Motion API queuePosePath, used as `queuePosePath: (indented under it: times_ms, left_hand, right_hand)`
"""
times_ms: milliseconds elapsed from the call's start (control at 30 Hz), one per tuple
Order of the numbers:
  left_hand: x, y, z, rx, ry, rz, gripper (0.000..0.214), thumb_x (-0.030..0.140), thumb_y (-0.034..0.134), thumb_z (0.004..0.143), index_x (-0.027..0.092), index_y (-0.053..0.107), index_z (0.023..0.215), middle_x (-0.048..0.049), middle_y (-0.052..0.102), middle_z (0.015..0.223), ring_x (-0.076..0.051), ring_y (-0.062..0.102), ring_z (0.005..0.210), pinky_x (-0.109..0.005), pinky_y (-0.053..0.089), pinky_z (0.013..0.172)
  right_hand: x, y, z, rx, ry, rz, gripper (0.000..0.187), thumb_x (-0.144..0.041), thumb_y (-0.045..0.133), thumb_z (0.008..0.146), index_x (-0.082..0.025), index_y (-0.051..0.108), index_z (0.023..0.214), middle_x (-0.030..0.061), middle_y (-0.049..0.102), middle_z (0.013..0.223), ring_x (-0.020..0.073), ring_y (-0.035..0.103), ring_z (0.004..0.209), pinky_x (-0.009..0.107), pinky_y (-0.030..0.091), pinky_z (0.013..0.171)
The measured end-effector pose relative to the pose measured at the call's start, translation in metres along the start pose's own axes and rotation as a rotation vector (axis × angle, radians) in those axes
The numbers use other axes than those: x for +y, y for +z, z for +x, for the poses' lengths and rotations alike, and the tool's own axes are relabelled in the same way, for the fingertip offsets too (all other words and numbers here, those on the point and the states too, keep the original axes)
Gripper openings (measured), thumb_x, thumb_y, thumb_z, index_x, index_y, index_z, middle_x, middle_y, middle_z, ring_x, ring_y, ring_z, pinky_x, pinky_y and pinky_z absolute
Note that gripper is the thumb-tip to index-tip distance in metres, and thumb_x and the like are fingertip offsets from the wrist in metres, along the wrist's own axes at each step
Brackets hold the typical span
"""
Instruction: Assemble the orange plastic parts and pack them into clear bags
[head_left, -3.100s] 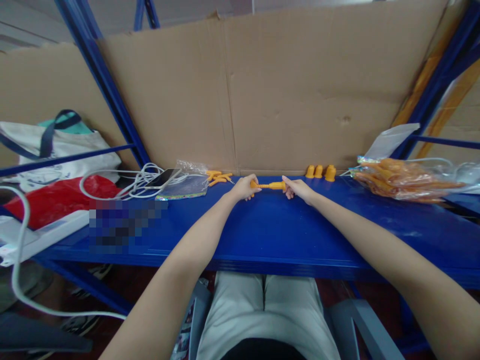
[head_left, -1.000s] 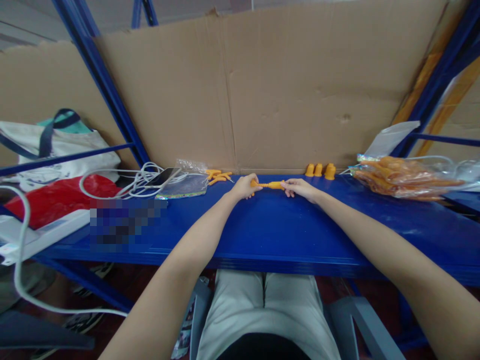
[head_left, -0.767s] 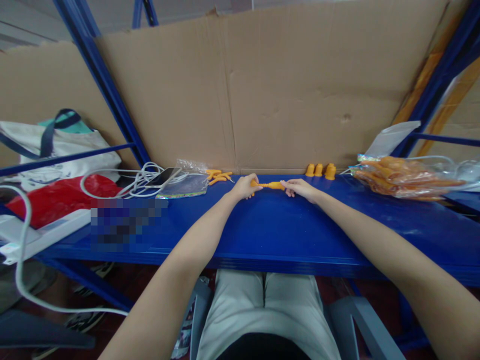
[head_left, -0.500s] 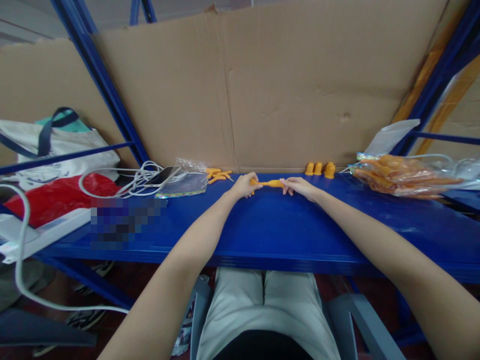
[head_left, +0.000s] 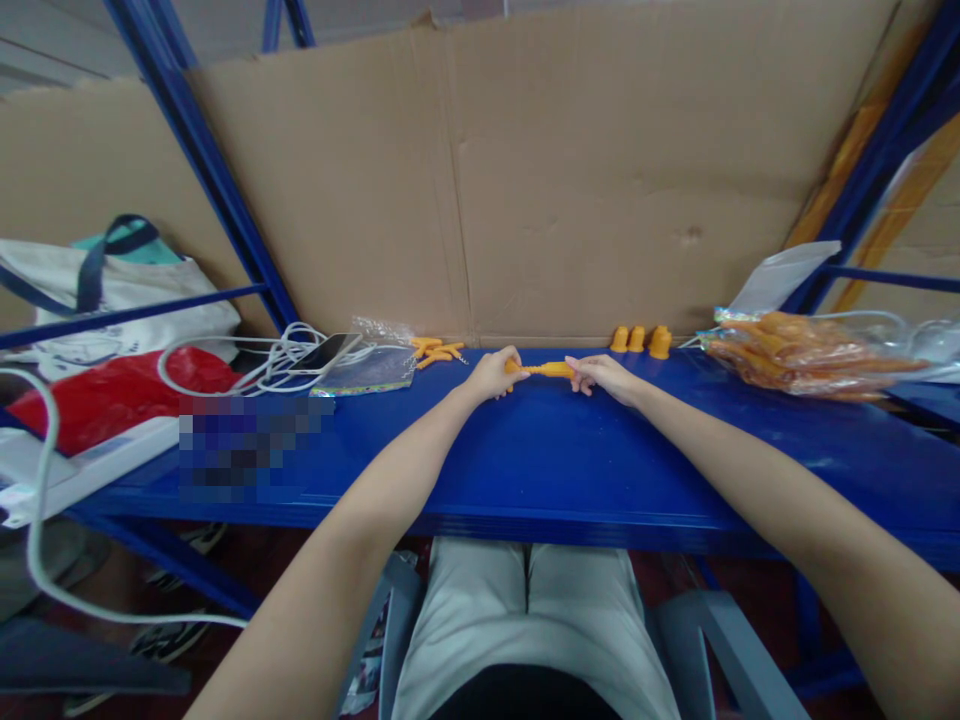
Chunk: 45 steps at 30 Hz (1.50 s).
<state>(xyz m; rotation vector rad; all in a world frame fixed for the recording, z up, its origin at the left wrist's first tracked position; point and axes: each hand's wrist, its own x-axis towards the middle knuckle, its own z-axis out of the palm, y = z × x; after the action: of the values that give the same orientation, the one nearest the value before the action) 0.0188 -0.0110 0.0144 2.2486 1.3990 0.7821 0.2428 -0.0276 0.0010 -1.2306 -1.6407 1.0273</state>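
My left hand (head_left: 496,374) pinches one end of a yellow-orange plastic piece over the blue table. That piece (head_left: 553,369) has a narrow ridged neck near the left fingers and a thicker smooth part toward the right. Thumb and fingers of my right hand (head_left: 600,376) are closed on its right end. Whether it is one part or two joined ones, I cannot tell. Left of my hands lie several orange T-shaped handles (head_left: 435,351) with metal screw tips. Beyond my right hand, yellow bell-shaped caps (head_left: 637,339) stand against the cardboard.
A cardboard sheet (head_left: 562,180) walls the back of the blue table (head_left: 540,460). At right lies a clear bag of orange parts (head_left: 795,355). White cables (head_left: 292,350), a phone (head_left: 324,352), a clear plastic bag (head_left: 367,371) and a red bag (head_left: 127,400) lie left.
Both hands keep hold of the yellow-orange piece, with only slight shifts of the fingers. The piece sits a touch further right between them.
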Motion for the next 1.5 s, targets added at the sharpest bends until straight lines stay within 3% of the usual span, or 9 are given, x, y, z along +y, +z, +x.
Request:
queuePosePath:
  times_ms: [233, 433, 633, 767, 900, 1033, 1200, 1500]
  left_hand:
    - [0.000, 0.000, 0.000, 0.006, -0.001, -0.035, 0.017, 0.020, 0.067, 0.085, 0.018, 0.052, 0.092, 0.0089, 0.051, 0.049, -0.007, 0.052, 0.039, -0.014, 0.039, 0.039]
    - [-0.002, 0.001, 0.001, 0.006, -0.002, -0.036, 0.016, 0.021, 0.066, 0.085, 0.017, 0.053, 0.093, 0.0086, 0.051, 0.048, -0.008, 0.053, 0.039, -0.015, 0.040, 0.040]
    - [0.000, 0.004, 0.000, 0.012, 0.022, -0.028, 0.016, 0.021, 0.067, 0.085, 0.017, 0.052, 0.091, 0.0086, 0.052, 0.050, -0.007, 0.051, 0.038, -0.014, 0.038, 0.038]
    - [0.002, 0.006, 0.000, 0.033, 0.046, -0.034, 0.017, 0.021, 0.067, 0.085, 0.018, 0.052, 0.093, 0.0094, 0.050, 0.050, -0.007, 0.051, 0.039, -0.013, 0.037, 0.038]
    - [0.002, 0.006, -0.001, 0.030, 0.040, -0.043, 0.019, 0.021, 0.069, 0.084, 0.018, 0.053, 0.092, 0.0094, 0.050, 0.050, -0.007, 0.051, 0.039, -0.013, 0.038, 0.040]
    - [0.001, 0.004, 0.000, 0.021, 0.015, -0.062, 0.018, 0.022, 0.068, 0.085, 0.017, 0.054, 0.093, 0.0086, 0.051, 0.049, -0.007, 0.052, 0.038, -0.015, 0.040, 0.041]
    - [0.000, 0.004, 0.001, 0.020, -0.005, -0.073, 0.016, 0.020, 0.068, 0.085, 0.017, 0.054, 0.093, 0.0091, 0.051, 0.049, -0.007, 0.051, 0.038, -0.014, 0.039, 0.041]
    - [0.000, 0.007, -0.001, 0.052, 0.023, -0.042, 0.016, 0.022, 0.068, 0.085, 0.017, 0.054, 0.091, 0.0084, 0.051, 0.051, -0.007, 0.052, 0.040, -0.013, 0.037, 0.039]
  right_hand:
    - [-0.003, 0.005, 0.005, 0.065, 0.117, -0.093, 0.059, -0.059, 0.044, 0.093, -0.015, 0.057, 0.056, 0.0049, 0.054, 0.042, 0.0084, 0.039, 0.034, 0.024, 0.031, 0.038]
    - [0.000, -0.003, 0.001, -0.049, -0.044, -0.045, 0.030, -0.045, 0.071, 0.080, -0.016, 0.065, 0.089, 0.0053, 0.072, 0.075, 0.0092, 0.051, 0.048, 0.024, 0.042, 0.049]
    - [0.000, -0.002, -0.001, -0.052, -0.026, -0.047, 0.042, -0.055, 0.065, 0.083, -0.015, 0.061, 0.068, 0.0037, 0.064, 0.056, 0.0077, 0.046, 0.043, 0.023, 0.038, 0.047]
    - [-0.003, 0.003, -0.001, 0.017, 0.064, -0.072, 0.057, -0.061, 0.048, 0.091, -0.016, 0.057, 0.057, 0.0022, 0.051, 0.038, 0.0079, 0.037, 0.033, 0.024, 0.029, 0.038]
    - [-0.006, 0.007, 0.001, 0.044, 0.144, -0.128, 0.060, -0.059, 0.044, 0.093, -0.016, 0.056, 0.054, 0.0025, 0.047, 0.034, 0.0078, 0.034, 0.031, 0.024, 0.028, 0.036]
    - [-0.006, 0.004, 0.002, -0.027, 0.122, -0.065, 0.057, -0.062, 0.045, 0.091, -0.014, 0.063, 0.066, 0.0062, 0.059, 0.048, 0.0091, 0.040, 0.036, 0.025, 0.033, 0.039]
    - [-0.003, -0.004, 0.001, -0.093, 0.039, 0.016, 0.023, -0.040, 0.062, 0.089, -0.017, 0.064, 0.092, 0.0054, 0.072, 0.076, 0.0099, 0.054, 0.049, 0.023, 0.040, 0.048]
    - [-0.004, 0.000, -0.002, -0.036, 0.033, 0.019, 0.038, -0.049, 0.061, 0.088, -0.014, 0.061, 0.075, 0.0070, 0.066, 0.058, 0.0089, 0.046, 0.040, 0.024, 0.038, 0.043]
